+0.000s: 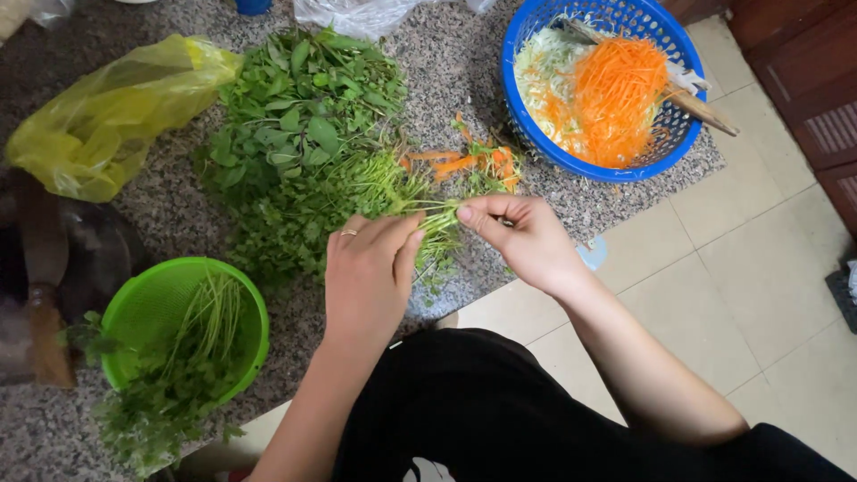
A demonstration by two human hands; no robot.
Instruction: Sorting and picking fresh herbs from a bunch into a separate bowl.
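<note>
My left hand (pixel 368 272), with a ring on one finger, grips a small bunch of green herb stems (pixel 436 223) over the speckled granite counter (pixel 464 62). My right hand (pixel 522 236) pinches the same stems at their ends, thumb and fingers closed on them. Just beyond both hands lies a big heap of leafy green herbs (pixel 303 134). A green plastic basket (pixel 147 308) at the lower left holds picked herb sprigs, some spilling over its near rim.
A blue basket (pixel 522 116) at the upper right holds shredded carrot and cabbage with a wooden-handled tool across it. Carrot peelings (pixel 469 162) lie beside it. A yellow plastic bag (pixel 98 120) sits at the left. Tiled floor (pixel 750 268) lies to the right.
</note>
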